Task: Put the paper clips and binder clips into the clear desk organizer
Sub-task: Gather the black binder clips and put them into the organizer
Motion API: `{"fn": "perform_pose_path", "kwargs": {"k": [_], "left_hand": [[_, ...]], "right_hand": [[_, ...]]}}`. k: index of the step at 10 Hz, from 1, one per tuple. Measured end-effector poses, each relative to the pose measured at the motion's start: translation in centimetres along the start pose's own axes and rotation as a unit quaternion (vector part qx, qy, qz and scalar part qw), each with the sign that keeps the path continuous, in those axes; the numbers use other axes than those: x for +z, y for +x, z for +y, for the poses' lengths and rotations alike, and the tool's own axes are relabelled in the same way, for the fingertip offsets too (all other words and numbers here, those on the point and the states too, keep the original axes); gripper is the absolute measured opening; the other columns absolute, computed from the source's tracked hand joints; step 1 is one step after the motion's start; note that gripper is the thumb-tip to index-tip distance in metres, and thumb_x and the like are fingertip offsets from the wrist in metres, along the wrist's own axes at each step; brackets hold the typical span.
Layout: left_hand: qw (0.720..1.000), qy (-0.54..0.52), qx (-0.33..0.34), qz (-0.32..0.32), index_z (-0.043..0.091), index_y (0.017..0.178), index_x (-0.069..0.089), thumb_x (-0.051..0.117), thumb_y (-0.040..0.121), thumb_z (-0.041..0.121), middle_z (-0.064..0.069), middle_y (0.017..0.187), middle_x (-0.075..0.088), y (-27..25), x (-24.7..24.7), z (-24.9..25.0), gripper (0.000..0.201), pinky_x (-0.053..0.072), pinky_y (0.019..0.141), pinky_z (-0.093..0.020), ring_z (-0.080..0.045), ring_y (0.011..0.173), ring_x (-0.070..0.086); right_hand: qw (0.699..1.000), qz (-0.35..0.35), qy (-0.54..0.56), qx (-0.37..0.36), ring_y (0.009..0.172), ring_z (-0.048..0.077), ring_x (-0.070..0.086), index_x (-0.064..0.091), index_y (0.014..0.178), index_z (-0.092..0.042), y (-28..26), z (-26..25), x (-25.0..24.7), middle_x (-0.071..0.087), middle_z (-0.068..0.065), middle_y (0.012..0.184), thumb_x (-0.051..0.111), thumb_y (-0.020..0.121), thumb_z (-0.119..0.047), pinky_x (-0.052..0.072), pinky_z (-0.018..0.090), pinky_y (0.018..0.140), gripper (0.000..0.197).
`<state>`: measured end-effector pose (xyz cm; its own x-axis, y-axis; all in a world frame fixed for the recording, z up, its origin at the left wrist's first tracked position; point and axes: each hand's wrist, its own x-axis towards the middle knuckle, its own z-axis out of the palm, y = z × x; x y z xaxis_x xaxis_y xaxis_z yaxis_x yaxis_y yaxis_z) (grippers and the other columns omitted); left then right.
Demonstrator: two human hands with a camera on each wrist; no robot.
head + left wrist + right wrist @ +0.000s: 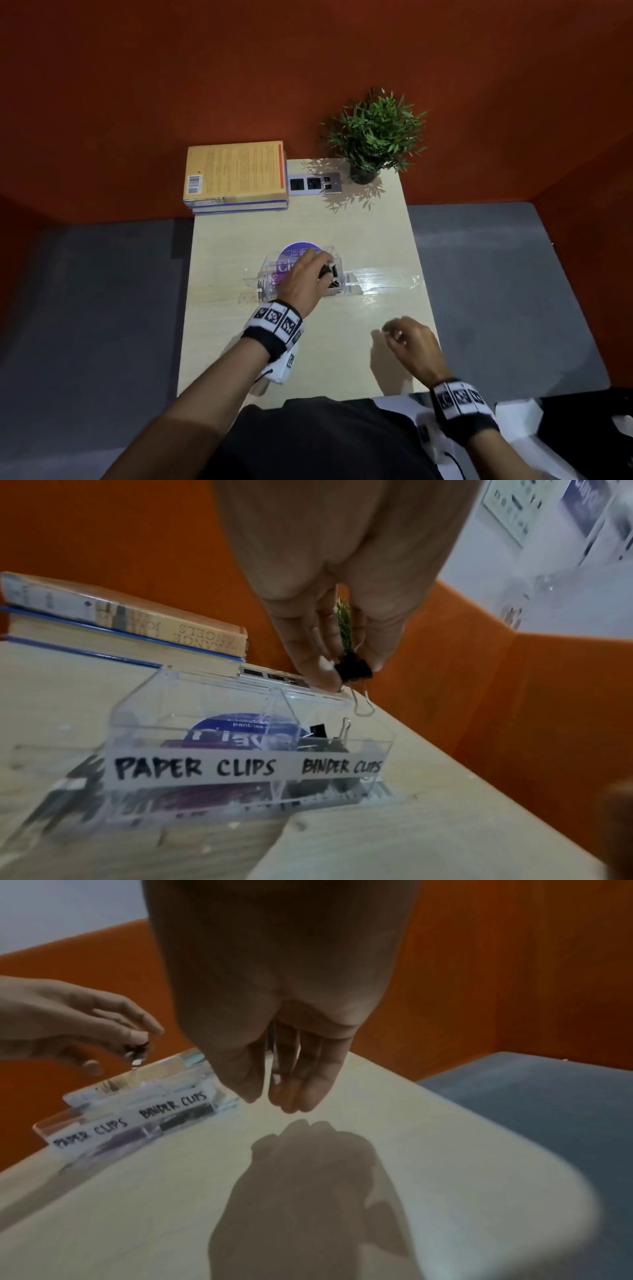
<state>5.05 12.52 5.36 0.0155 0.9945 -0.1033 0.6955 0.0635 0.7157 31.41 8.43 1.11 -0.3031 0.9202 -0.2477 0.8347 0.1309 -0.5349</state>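
A black binder clip [353,671] hangs pinched in the left hand [301,279], just above the right compartment, labelled BINDER CLIPS, of the clear desk organizer [219,718], where other binder clips [320,744] already lie. The right hand [409,342] hovers near, over the table [387,240], with fingers loosely curled and holding nothing.

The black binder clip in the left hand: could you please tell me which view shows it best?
The left wrist view: the binder clip is close, pinched above the organizer. The head view mostly hides it behind the left hand; the right wrist view shows a small blur.
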Motion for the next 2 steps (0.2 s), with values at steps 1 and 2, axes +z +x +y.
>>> {"fn": "perform_pose_path", "kwargs": {"k": [1,2], "left_hand": [[0.999,0.042,-0.001,-0.030,0.016,0.119,0.057,0.060,0.089,0.004,-0.008,0.123,0.060,1.2,0.2,0.2,0.033,0.051,0.084,-0.038,-0.029,0.105,0.059],[0.996,0.086,-0.001,-0.002,0.018,0.119,0.061,0.059,0.089,0.002,-0.006,0.121,0.064,0.0,0.0,-0.3,0.034,0.054,0.078,-0.037,-0.029,0.100,0.064]], "right_hand": [[0.999,-0.034,-0.001,-0.004,0.063,0.009,0.061,0.069,0.089,-0.023,-3.7,2.5,0.3,0.066,-0.007,0.078,0.071,0.082,-0.015,0.055,0.033,0.059,0.011],[0.997,-0.066,0.011,0.036,0.063,0.003,0.060,0.064,0.079,-0.029,-7.2,4.4,0.4,0.065,-0.011,0.075,0.067,0.087,-0.023,0.054,0.030,0.060,0.010]]}}
